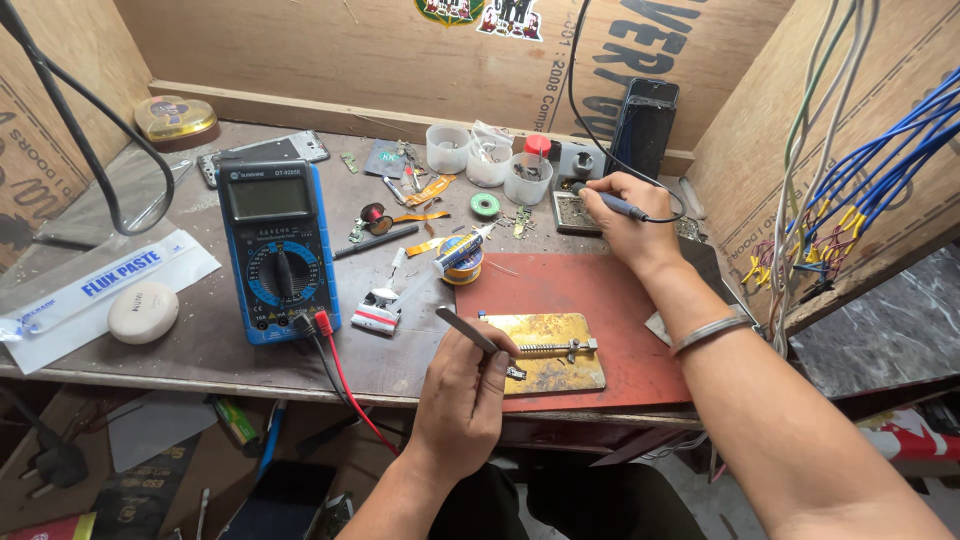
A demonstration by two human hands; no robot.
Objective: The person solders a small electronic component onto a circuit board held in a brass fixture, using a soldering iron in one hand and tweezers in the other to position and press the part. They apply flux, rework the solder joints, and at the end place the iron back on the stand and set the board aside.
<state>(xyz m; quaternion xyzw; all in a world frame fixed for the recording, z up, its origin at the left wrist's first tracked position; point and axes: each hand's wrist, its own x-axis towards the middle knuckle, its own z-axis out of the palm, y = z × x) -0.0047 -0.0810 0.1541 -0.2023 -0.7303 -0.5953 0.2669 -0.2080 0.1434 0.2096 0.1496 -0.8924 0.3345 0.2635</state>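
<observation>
My left hand holds a pair of metal tweezers at the near edge of the bench, their tips down at a brass-coloured board holder lying on a red mat. My right hand reaches to the back of the bench and grips a soldering iron with a blue handle and a black cord, its tip over a small square metal tray.
A blue multimeter with red and black leads stands at the left. Beside it lie a flux syringe, a solder reel, a white round case, plastic cups and a dark phone. Bundled wires hang at right.
</observation>
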